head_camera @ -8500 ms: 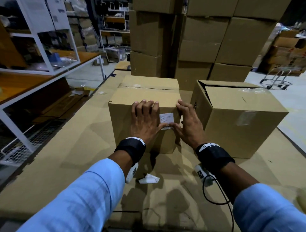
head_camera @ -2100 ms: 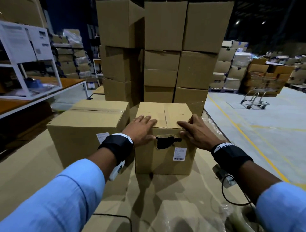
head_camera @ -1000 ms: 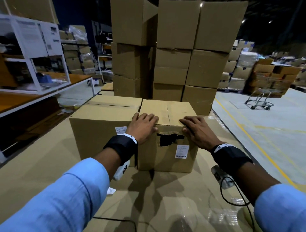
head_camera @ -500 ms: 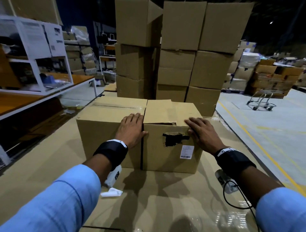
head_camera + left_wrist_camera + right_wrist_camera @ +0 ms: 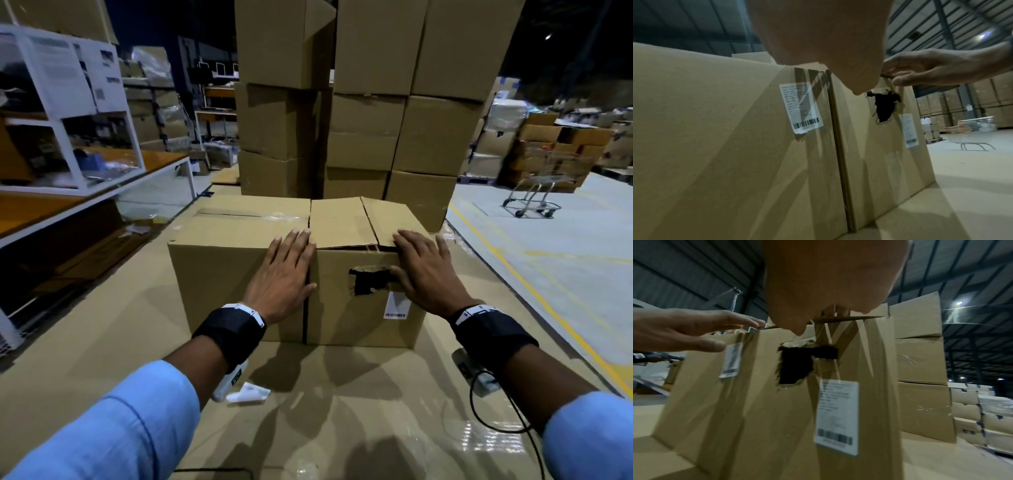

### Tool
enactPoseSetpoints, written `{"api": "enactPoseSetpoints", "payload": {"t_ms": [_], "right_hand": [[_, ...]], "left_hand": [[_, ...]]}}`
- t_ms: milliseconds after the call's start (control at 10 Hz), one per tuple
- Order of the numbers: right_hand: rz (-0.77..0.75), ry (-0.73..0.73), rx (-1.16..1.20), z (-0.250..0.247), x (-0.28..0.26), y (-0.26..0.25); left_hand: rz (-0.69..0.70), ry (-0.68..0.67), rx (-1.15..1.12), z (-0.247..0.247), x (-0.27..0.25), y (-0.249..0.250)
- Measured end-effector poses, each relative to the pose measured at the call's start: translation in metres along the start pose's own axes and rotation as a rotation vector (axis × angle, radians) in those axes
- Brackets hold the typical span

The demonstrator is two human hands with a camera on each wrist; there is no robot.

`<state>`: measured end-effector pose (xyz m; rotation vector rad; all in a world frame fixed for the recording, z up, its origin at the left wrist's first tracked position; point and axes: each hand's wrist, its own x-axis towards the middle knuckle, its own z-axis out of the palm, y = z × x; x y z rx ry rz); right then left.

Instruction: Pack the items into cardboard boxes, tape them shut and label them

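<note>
Two brown cardboard boxes stand side by side on the cardboard-covered surface (image 5: 102, 342). The wider left box (image 5: 233, 274) has a taped top and a white label (image 5: 800, 108). The right box (image 5: 363, 322) has a torn dark hole (image 5: 368, 281) in its front, a barcode label (image 5: 396, 306) below it, and top flaps that lie slightly raised. My left hand (image 5: 284, 274) lies flat with straight fingers over the seam between the boxes. My right hand (image 5: 424, 270) rests on the right box's top front edge, with its fingers spread on the flap and its thumb beside the hole.
A tall stack of cardboard boxes (image 5: 376, 102) rises right behind the two. A white-framed table with shelves (image 5: 85, 171) stands to the left. A crumpled white paper scrap (image 5: 248, 392) lies near my left wrist. At the right are open floor with yellow lines (image 5: 534, 294) and a trolley (image 5: 531, 202).
My left hand has moved from the right box's top corner down to the front seam between the boxes. The right box now stands tight against the left one. My right hand stays on its top edge.
</note>
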<state>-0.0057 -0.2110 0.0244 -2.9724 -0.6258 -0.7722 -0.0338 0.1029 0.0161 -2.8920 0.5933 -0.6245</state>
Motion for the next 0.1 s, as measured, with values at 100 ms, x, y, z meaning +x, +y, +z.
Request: {"api": "enactPoseSetpoints", "payload": {"t_ms": [100], "right_hand": [[-0.031, 0.097, 0.044, -0.0003, -0.0047, -0.0270]], "left_hand": [[0.016, 0.046, -0.019, 0.0005, -0.0100, 0.0025]]}}
